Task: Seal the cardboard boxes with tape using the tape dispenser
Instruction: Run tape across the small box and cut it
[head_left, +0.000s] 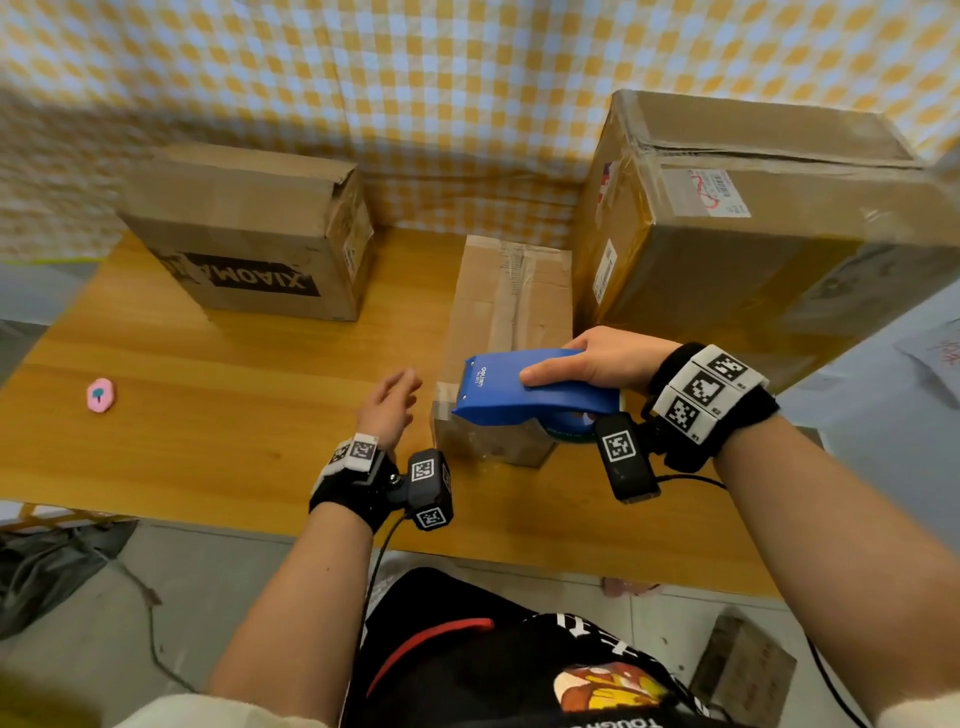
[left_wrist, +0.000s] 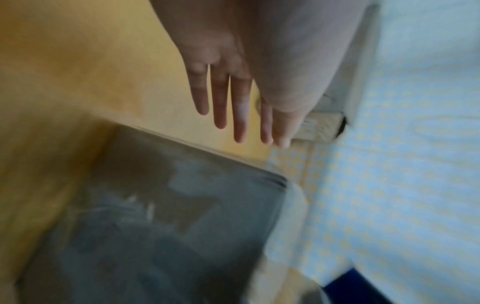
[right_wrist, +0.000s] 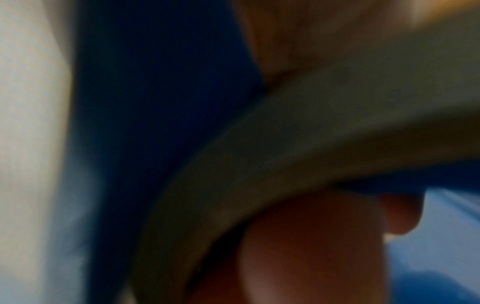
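1. Grip first: nothing is held by the left hand; its fingers are kept straight and spread above the surface, just left of the narrow box, probably so that the box can be steadied.
2. Far to the left of the narrow box, a small pink object is seen lying on the surface, apart from the work.
3. Left of the narrow box and further back, a printed box is set with its lettering upside down; whether its top seam is taped cannot be told.
4. The narrow box itself is laid lengthwise away from the person, so its top seam runs along the direction of a pull; tape already shows along its top and over its near end.
5. Over the near end of the narrow box, the blue tape dispenser is held tight in the grip of the right hand, thumb on its top and fingers wrapped underneath, with its toothed end pointing left. The right wrist view is too blurred to add detail.
6. It is judged that the dispenser is being carried at this low height so tape can be pressed on or cut.
7. Right of the narrow box, touching or nearly so, a large box stands, with tape and a shipping label on it.
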